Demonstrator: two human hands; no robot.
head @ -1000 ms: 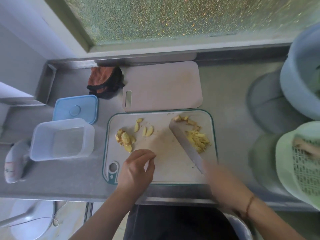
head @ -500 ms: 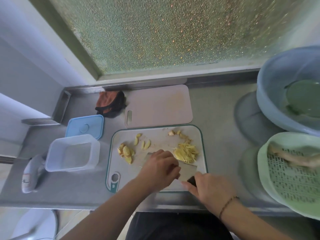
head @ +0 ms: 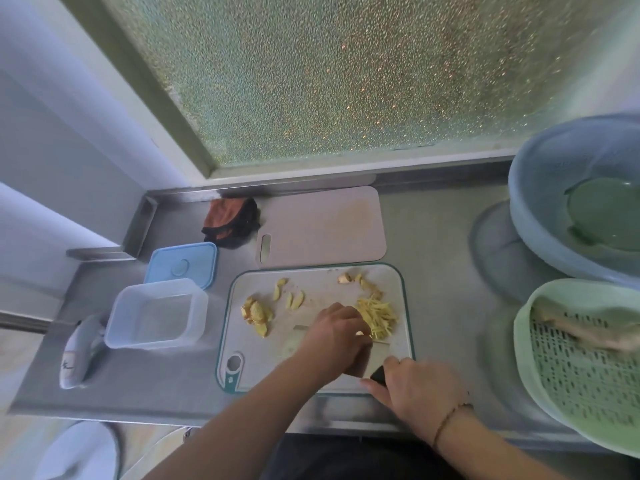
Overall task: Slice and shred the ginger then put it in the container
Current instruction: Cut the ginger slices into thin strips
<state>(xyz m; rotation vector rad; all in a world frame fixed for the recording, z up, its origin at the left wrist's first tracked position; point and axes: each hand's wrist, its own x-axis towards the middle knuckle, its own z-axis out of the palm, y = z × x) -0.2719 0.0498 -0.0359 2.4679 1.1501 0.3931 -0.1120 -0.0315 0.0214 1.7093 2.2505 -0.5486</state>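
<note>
Little had been shifted since half a second earlier: the knife was gripped by the right hand at lower centre, while ginger shreds were pinned under the curled left hand.

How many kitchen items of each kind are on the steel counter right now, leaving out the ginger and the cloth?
Cutting boards: 2, the teal-rimmed white board and the plain pinkish board.
Storage containers: 1, the clear plastic container.
Lids: 1, the light blue lid.
Basins: 1, the blue plastic basin.
Colanders: 1, the green plastic colander.
Knives: 1, the black-handled cleaver.
Total: 7
</note>
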